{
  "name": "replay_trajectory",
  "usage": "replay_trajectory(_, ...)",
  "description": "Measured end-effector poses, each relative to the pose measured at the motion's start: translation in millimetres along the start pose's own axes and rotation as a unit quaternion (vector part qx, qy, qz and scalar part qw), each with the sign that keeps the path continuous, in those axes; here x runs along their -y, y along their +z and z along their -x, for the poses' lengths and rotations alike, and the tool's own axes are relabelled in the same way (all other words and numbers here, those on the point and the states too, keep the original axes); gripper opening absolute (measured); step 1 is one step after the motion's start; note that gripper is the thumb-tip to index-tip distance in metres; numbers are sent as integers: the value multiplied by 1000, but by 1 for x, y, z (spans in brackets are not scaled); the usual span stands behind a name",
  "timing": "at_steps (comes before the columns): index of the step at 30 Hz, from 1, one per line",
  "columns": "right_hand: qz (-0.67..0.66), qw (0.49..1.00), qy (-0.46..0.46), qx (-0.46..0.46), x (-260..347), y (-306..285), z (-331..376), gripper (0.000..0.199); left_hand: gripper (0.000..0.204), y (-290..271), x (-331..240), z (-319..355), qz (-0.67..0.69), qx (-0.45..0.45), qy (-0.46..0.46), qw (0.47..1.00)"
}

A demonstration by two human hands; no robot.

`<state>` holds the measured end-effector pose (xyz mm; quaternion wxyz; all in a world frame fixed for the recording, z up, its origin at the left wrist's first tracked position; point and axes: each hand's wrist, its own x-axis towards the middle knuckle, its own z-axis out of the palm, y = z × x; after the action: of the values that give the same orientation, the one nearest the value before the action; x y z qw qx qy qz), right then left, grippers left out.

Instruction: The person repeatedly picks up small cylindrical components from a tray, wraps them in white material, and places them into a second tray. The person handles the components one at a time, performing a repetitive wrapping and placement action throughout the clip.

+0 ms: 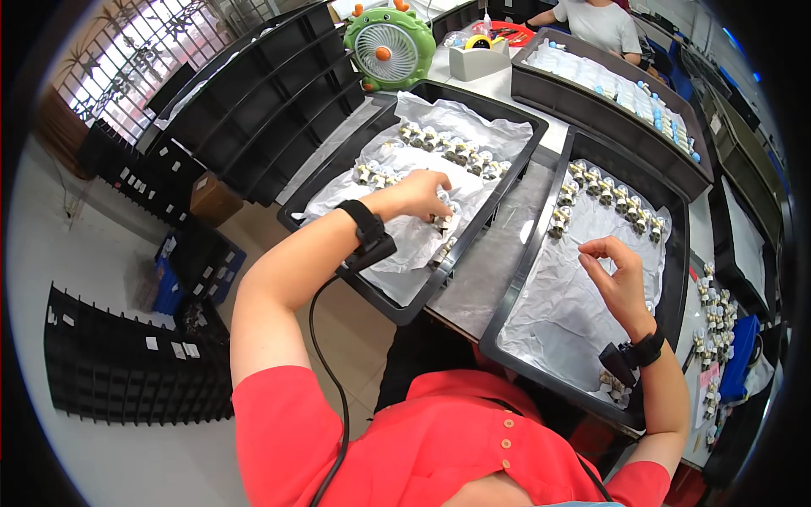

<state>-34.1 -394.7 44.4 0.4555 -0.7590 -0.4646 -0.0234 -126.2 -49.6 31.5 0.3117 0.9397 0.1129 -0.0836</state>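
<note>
My left hand (420, 196) reaches over a black tray (404, 313) lined with crumpled white paper. Its fingers bend down around one of the small bulb-like parts (443, 221), which have clear tops and dark bases; the fingers partly hide it. More such parts (460, 150) stand in rows toward the tray's far side. My right hand (618, 275) hovers above a second paper-lined black tray (500, 317), thumb and index finger curled toward each other with a small gap and nothing visible between them. Short rows of similar parts (606, 190) stand at that tray's far end.
A green animal-shaped fan (390, 46) stands behind the left tray. Beyond the right tray, a dark crate (583, 97) holds white and blue parts. More loose parts (716, 321) lie at right. Black stacked trays (262, 93) rise at left. A person (601, 29) sits across the table.
</note>
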Motion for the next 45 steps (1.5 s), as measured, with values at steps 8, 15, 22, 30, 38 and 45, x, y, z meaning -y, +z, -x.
replay_trajectory(8,-8,1000,3,25,-4,1,-2,10,25,-53,32,24,-217,-65,-113,967)
replay_trajectory(15,45,993,37,99,-16,-19,2,12,44,-14,8,1,-204,-42,38,977)
replay_trajectory(22,161,877,182,414,4,-63,13,29,36,19,-1,-7,-309,-20,85,947)
replay_trajectory(30,216,815,197,499,3,-70,73,41,22,17,5,-19,-241,-36,108,964)
replay_trajectory(38,216,837,174,472,5,-59,69,42,27,14,-5,-14,-317,-14,83,945)
replay_trajectory(45,-8,977,79,199,38,-55,12,49,29,-26,-38,1,-131,-149,131,971)
